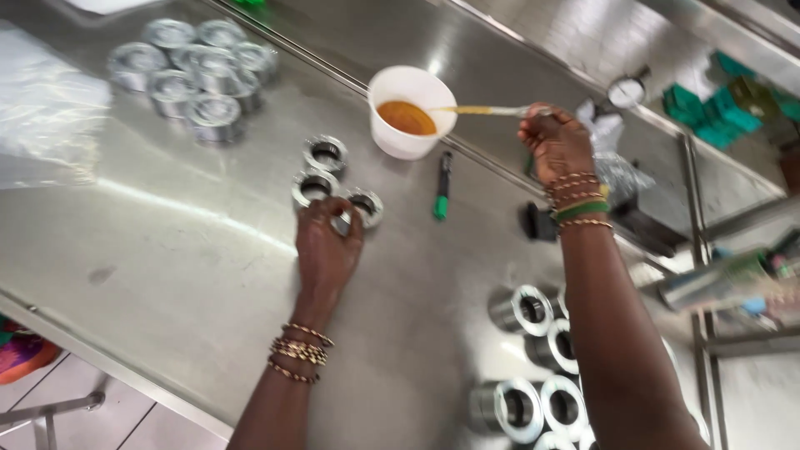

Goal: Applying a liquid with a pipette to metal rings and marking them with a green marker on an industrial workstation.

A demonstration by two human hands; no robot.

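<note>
Three rings (331,182) on the table (167,250), cup (410,111) behind them, marker (442,185) to their right, cylinders (533,367) at near right, more cylinders (196,71) far left

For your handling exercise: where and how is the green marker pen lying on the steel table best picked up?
Pinch the green marker pen across its slim barrel near the middle, coming from straight above. It lies flat on the steel table with bare metal on both long sides, while the white cup stands close beyond its far end.
</note>
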